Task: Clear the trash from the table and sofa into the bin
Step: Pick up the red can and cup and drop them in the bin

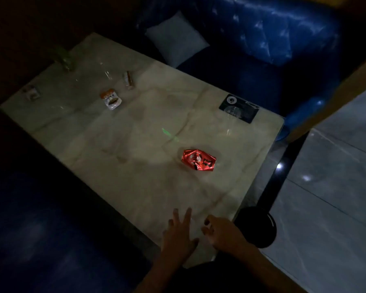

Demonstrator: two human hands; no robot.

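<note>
A crumpled red foil wrapper [198, 160] lies on the pale marble table [135, 176], near its right side. Farther off lie a white and orange snack packet [111, 99], a small brown wrapper [128, 79] and a pale packet [31, 92] at the far left edge. A green bottle [65, 58] lies at the far corner. The dark round bin [259, 227] stands on the floor by the table's near right corner. My left hand [179, 235] hovers flat with fingers spread over the near edge. My right hand [222, 231] is beside it, fingers loosely curled and empty.
A blue sofa [262, 39] with a grey cushion [176, 39] runs along the far side of the table. Another dark blue seat [40, 229] is at the left. A black card [239, 107] lies on the table's right corner. Glossy tiled floor [330, 187] is at the right.
</note>
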